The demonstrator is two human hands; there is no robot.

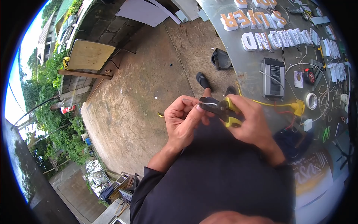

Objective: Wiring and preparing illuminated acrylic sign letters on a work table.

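Head: white-orange sign letters point(257, 18) on grey table point(250, 67).

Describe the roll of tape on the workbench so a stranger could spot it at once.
Start at the long grey workbench on the right, strewn with white sign letters. Near its front edge, right of the grey ribbed box, lies the roll of tape. It is the only white ring there, lying flat beside the yellow connector.

Head camera looks steeply down, close above both hands point(216, 119).
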